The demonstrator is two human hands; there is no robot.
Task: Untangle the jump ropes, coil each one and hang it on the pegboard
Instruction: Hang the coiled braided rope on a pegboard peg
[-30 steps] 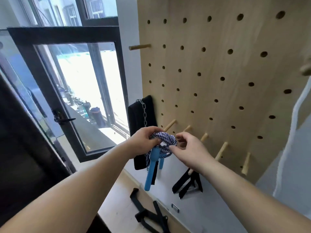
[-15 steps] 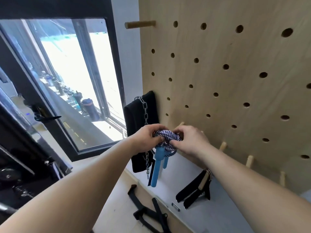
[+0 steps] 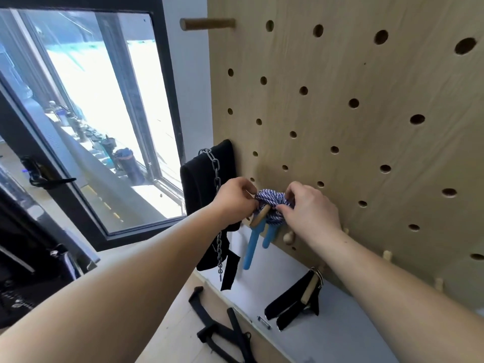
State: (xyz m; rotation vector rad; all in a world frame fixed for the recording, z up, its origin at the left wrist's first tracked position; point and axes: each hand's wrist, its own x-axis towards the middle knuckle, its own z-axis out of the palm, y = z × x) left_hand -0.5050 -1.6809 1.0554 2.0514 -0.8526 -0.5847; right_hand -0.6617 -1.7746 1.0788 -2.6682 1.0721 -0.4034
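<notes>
Since the earlier frame, both hands have carried the coiled jump rope closer to the pegboard, and a wooden peg now passes through the coil's centre. Left hand: fingers closed in a pinch on the left side of the blue-and-white braided coil. Right hand: fingertips closed on the coil's upper right edge, thumb beneath. Coil: bunched low on the board, against its face, seated over the peg. Two blue handles hang straight down from the coil, side by side, below the board's lower edge. A second, bare peg projects just right of the handles, under the right wrist. Left of the hands, a black strap with a metal chain hangs at the board's left margin. Lower right, black straps with a wooden grip hang from another peg. More black straps lie on the floor below. One long peg projects at the board's top left, beside the window.
</notes>
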